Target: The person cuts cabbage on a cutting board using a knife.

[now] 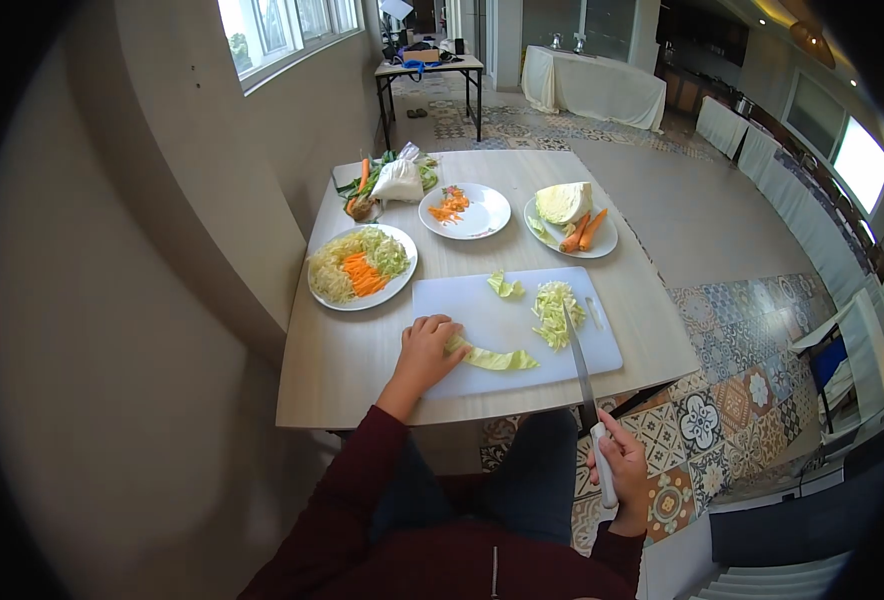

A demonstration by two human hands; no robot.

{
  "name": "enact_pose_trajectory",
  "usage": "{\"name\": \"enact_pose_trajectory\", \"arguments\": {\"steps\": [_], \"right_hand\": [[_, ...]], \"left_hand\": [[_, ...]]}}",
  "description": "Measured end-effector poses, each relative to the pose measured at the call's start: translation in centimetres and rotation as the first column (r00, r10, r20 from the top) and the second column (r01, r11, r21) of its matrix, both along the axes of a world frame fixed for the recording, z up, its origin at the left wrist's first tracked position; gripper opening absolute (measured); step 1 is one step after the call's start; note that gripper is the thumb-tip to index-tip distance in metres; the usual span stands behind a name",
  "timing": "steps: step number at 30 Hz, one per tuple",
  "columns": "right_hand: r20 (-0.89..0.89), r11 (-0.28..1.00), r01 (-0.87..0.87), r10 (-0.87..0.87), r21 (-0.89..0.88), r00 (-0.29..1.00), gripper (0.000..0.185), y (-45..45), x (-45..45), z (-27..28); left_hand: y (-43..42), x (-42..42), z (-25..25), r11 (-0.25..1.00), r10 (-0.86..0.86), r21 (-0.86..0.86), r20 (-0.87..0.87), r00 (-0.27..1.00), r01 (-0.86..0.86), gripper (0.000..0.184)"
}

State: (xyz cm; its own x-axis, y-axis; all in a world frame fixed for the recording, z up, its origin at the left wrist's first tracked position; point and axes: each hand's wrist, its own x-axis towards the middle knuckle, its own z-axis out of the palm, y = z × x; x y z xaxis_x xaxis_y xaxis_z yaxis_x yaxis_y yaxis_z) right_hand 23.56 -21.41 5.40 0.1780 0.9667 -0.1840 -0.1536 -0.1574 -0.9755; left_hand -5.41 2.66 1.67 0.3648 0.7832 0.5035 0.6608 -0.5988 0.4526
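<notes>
My left hand [428,350] rests at the left part of a white cutting board [442,300], its fingers curled over one end of a pale green cabbage leaf strip [502,359]. In my right hand [618,462] is a kitchen knife [582,362] with a white handle. Its blade points away from me, with the tip over or beside a heap of shredded cabbage [555,312]; whether it touches is unclear. A small cabbage piece [505,285] lies near the board's far edge.
Beyond the board, a plate [402,282] holds shredded cabbage and carrot. Another plate [487,215] has carrot bits; a third [602,248] carries a cabbage chunk [564,202] and carrots [585,231]. A white bag [399,182] and vegetables sit at the far left. A wall borders the table's left.
</notes>
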Motion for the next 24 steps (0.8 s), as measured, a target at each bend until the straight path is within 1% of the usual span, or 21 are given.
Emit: {"name": "enact_pose_trajectory", "arguments": {"steps": [1, 4, 7, 10, 11, 14, 17, 20, 23, 24], "right_hand": [[-0.005, 1.000, -0.002, 0.002, -0.003, 1.000, 0.050, 0.1, -0.1, 0.1], [-0.018, 1.000, -0.015, 0.015, -0.007, 1.000, 0.050, 0.5, -0.6, 0.3], [-0.013, 0.999, -0.033, 0.034, 0.004, 0.999, 0.050, 0.6, -0.8, 0.3], [-0.006, 0.999, -0.034, 0.035, 0.007, 0.999, 0.050, 0.5, -0.9, 0.5], [-0.008, 0.999, -0.033, 0.033, 0.005, 0.999, 0.050, 0.4, -0.9, 0.5], [-0.002, 0.999, -0.034, 0.034, -0.001, 0.999, 0.050, 0.3, -1.0, 0.5], [-0.005, 0.999, -0.030, 0.030, -0.016, 1.000, 0.050, 0.3, -1.2, 0.4], [-0.012, 0.999, -0.040, 0.040, -0.022, 0.999, 0.050, 0.5, -1.4, 0.5], [-0.013, 0.998, -0.055, 0.055, -0.039, 0.998, 0.050, 0.7, -1.7, 0.7], [-0.011, 0.997, -0.061, 0.060, -0.042, 0.998, 0.049, 0.9, -1.8, 0.8]], "left_hand": [[0.0, -0.1, 0.2, 1.000, -0.026, -0.012, -0.030, 0.999, 0.026, 0.020], [0.9, -0.1, 1.2, 0.988, -0.075, -0.136, -0.055, 0.996, 0.067, 0.014], [4.1, -0.4, 1.3, 0.976, -0.068, -0.197, 0.144, 0.987, 0.096, 0.011], [7.0, -1.0, 1.8, 0.990, -0.013, -0.140, 0.128, 0.992, 0.031, 0.012], [7.9, -1.1, 2.1, 0.986, -0.004, -0.163, 0.142, 0.990, 0.028, 0.010], [9.4, -1.2, 2.1, 0.977, 0.019, -0.213, 0.154, 0.988, 0.015, 0.013], [9.1, -0.5, 1.7, 0.941, 0.050, -0.339, 0.175, 0.983, 0.012, 0.020], [7.1, -0.4, 2.6, 0.972, 0.043, -0.235, 0.117, 0.992, -0.014, 0.024], [5.5, -0.5, 3.3, 0.995, -0.051, -0.085, 0.064, 0.997, 0.057, 0.023], [5.2, -0.4, 3.2, 0.985, -0.142, -0.089, 0.048, 0.989, 0.145, 0.025]]}}
